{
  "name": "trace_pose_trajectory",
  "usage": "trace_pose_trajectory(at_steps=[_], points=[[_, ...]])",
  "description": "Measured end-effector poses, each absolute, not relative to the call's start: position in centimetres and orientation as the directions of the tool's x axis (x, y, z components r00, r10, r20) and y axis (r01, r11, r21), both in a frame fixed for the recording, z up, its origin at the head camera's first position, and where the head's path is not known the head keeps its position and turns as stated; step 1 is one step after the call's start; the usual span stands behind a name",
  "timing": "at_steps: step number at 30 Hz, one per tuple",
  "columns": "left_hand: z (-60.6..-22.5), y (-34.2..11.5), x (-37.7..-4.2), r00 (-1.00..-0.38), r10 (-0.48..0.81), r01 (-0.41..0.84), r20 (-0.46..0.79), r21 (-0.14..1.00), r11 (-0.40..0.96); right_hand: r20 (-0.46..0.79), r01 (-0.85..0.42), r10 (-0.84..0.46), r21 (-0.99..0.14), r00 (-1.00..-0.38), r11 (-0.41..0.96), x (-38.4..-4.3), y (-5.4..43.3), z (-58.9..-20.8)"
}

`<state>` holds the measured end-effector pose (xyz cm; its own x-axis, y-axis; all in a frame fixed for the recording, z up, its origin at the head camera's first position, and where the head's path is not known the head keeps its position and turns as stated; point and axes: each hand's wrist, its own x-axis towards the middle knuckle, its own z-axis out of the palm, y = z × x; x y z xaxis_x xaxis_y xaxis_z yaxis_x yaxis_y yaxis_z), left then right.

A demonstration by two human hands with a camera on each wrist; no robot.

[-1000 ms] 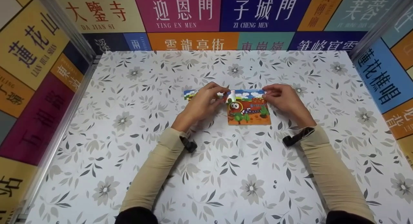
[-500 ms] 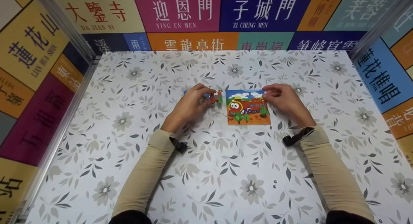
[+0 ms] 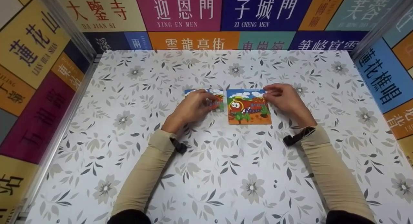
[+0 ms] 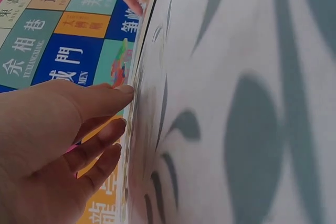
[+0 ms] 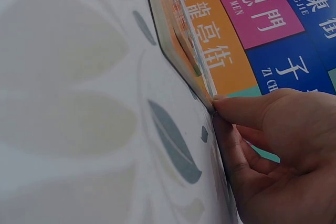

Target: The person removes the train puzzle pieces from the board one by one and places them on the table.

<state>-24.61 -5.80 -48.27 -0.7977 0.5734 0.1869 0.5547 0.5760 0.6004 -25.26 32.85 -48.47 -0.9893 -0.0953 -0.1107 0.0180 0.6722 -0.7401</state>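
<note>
In the head view a square train-picture board (image 3: 250, 112) lies on the table, showing a red train with big eyes. My right hand (image 3: 282, 96) pinches its top right corner; in the right wrist view the thumb (image 5: 241, 109) lies on that corner. To the left lies a second picture board (image 3: 189, 91), mostly covered by my left hand (image 3: 193, 104). Between the left thumb and fingers is a small coloured picture piece (image 4: 119, 69), red and green, raised off the table in the left wrist view. Its full outline is hidden by the hand.
White table covering (image 3: 251, 159) with grey flowers and leaves lies under everything. Upright panels (image 3: 184, 11) with large Chinese characters enclose the back and both sides. A black strap device (image 3: 180, 146) sits on the left wrist, another (image 3: 292, 140) on the right.
My left hand has drawn leftward off the train-picture board, taking the small piece to the second board, then lowered a little. The right hand stays at the corner.
</note>
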Motion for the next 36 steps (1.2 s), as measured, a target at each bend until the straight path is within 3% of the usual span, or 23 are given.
trace_pose_trajectory(at_steps=[5,17,36], points=[[-48.3,-5.6,-24.6,-0.790,0.588,0.555,0.172,0.607,0.569,-0.150,0.063,-0.077,-0.749,-0.986,0.659,-25.3,32.8,-48.4],[-48.2,-5.5,-24.7,-0.836,0.540,0.471,0.095,0.629,0.618,-0.146,0.055,-0.081,-0.743,-0.986,0.668,-25.1,32.6,-48.2],[-48.0,-3.8,-24.5,-0.782,0.603,0.555,0.156,0.615,0.560,-0.105,0.015,-0.094,-0.739,-0.990,0.673,-25.2,32.8,-48.5]])
